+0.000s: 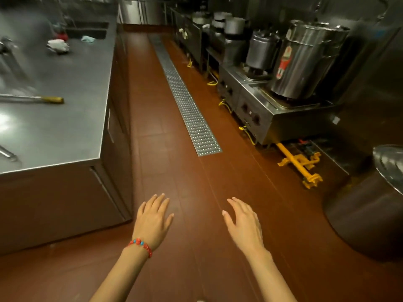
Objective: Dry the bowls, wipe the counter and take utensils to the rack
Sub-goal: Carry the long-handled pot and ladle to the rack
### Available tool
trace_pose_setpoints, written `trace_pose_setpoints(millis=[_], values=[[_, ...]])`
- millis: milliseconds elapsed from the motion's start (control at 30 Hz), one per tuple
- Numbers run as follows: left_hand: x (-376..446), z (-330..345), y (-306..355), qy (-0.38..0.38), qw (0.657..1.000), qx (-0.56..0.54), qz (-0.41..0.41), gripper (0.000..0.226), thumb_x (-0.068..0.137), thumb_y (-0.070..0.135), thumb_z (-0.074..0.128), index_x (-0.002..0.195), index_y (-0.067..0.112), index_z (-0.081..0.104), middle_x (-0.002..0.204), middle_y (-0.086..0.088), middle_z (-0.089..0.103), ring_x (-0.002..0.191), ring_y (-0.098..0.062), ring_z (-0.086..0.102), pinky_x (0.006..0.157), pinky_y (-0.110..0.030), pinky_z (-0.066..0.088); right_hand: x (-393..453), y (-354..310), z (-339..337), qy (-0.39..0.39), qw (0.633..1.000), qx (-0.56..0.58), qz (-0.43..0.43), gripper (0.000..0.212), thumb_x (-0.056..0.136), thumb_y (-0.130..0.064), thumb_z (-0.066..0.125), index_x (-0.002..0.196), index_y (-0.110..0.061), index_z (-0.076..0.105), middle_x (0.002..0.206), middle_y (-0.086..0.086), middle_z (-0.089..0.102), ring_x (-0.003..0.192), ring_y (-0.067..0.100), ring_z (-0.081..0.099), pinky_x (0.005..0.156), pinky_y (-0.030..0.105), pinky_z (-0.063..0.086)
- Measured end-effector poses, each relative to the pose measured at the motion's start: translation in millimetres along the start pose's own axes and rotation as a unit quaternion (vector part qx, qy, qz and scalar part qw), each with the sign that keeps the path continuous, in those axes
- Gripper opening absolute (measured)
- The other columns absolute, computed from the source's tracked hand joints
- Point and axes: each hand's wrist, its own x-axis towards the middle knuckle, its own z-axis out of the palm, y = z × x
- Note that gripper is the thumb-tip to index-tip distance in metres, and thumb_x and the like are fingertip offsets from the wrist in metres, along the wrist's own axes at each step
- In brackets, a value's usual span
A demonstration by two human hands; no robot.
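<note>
My left hand [152, 219], with a red bead bracelet at the wrist, and my right hand [244, 225] are both held out over the red floor, fingers straight, holding nothing. The steel counter [72, 88] stands to the left. On it lie a utensil with a yellow handle [41, 99], another metal utensil [8, 153] at the near left edge, a white cloth [57, 45] and a pale green cloth [88, 38] near the sink [87, 31]. No bowls or rack are visible.
A metal floor drain grate [187, 101] runs down the aisle. Stoves with tall steel pots [305, 59] line the right side. A yellow metal frame [301, 164] lies on the floor, and a large dark bin [370, 208] stands at the right.
</note>
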Motion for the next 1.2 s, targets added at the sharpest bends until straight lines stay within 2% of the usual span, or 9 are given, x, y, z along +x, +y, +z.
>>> trace_pose_setpoints(millis=[100,267,333,500,633,700,800,1067,1200], values=[[52,-8,-11,0.005,0.999,-0.003,-0.032,0.048,0.088,0.029,0.057,0.130,0.007,0.049,0.140,-0.013,0.046,0.134,-0.031,0.036,0.108,-0.046,0.029,71,-13,-5,-0.015,0.999,-0.016,-0.030,0.047,0.095,-0.040,0.040,0.140,-0.024,0.037,0.148,-0.004,0.038,0.138,0.012,0.029,0.113,0.032,0.022],[141,-12,-49,0.017,0.998,0.002,-0.063,0.061,0.084,0.045,0.032,0.126,0.007,0.054,0.135,-0.013,0.051,0.130,-0.032,0.042,0.105,-0.048,0.034,179,-46,11,-0.035,0.997,-0.006,-0.068,0.046,0.095,-0.039,0.041,0.139,-0.024,0.039,0.147,-0.005,0.039,0.137,0.012,0.030,0.112,0.031,0.022],[184,-9,-70,0.015,0.997,0.004,-0.071,0.057,0.083,0.042,0.038,0.122,0.005,0.058,0.131,-0.015,0.055,0.126,-0.035,0.046,0.101,-0.050,0.038,226,-61,22,-0.040,0.996,-0.004,-0.080,0.046,0.095,-0.039,0.041,0.138,-0.024,0.039,0.147,-0.005,0.039,0.137,0.012,0.030,0.112,0.032,0.022],[294,-18,-125,-0.011,0.997,0.038,-0.063,0.054,0.078,0.040,0.037,0.102,0.003,0.068,0.108,-0.017,0.069,0.101,-0.037,0.064,0.076,-0.053,0.053,345,-108,46,-0.049,0.993,-0.006,-0.103,0.045,0.095,-0.038,0.041,0.138,-0.023,0.039,0.148,-0.005,0.037,0.138,0.011,0.028,0.111,0.032,0.021],[372,-22,-173,0.015,0.995,0.033,-0.088,0.044,0.086,0.034,0.051,0.118,0.005,0.059,0.127,-0.016,0.059,0.121,-0.036,0.051,0.096,-0.052,0.042,430,-150,54,-0.053,0.991,-0.005,-0.120,0.046,0.095,-0.039,0.041,0.139,-0.023,0.039,0.148,-0.004,0.038,0.138,0.011,0.029,0.112,0.032,0.021],[405,-22,-195,0.001,0.993,0.038,-0.107,0.048,0.092,0.036,0.047,0.133,0.011,0.045,0.143,-0.011,0.042,0.136,-0.028,0.032,0.109,-0.045,0.028,470,-169,59,-0.058,0.990,-0.005,-0.129,0.046,0.095,-0.039,0.041,0.139,-0.023,0.038,0.148,-0.004,0.038,0.137,0.011,0.029,0.112,0.031,0.021],[447,-18,-226,0.005,0.990,0.038,-0.139,0.053,0.094,0.043,0.035,0.141,0.018,0.031,0.151,-0.003,0.028,0.141,-0.021,0.018,0.114,-0.039,0.017,525,-194,70,-0.076,0.986,-0.002,-0.147,0.047,0.095,-0.039,0.041,0.139,-0.022,0.038,0.148,-0.004,0.037,0.138,0.011,0.029,0.113,0.031,0.021],[532,-16,-297,0.028,0.961,0.022,-0.275,0.053,0.094,0.044,0.035,0.141,0.020,0.030,0.152,-0.003,0.028,0.141,-0.021,0.017,0.115,-0.039,0.014,674,-275,117,-0.133,0.955,0.000,-0.265,0.046,0.095,-0.038,0.044,0.138,-0.021,0.041,0.147,-0.002,0.039,0.136,0.013,0.031,0.111,0.031,0.022],[555,-32,-322,0.064,0.935,0.010,-0.350,0.049,0.092,0.039,0.042,0.133,0.011,0.045,0.142,-0.013,0.043,0.132,-0.031,0.036,0.108,-0.045,0.029,730,-329,139,-0.176,0.922,-0.003,-0.346,0.046,0.094,-0.038,0.045,0.137,-0.022,0.042,0.146,-0.002,0.040,0.136,0.013,0.032,0.110,0.029,0.023]])
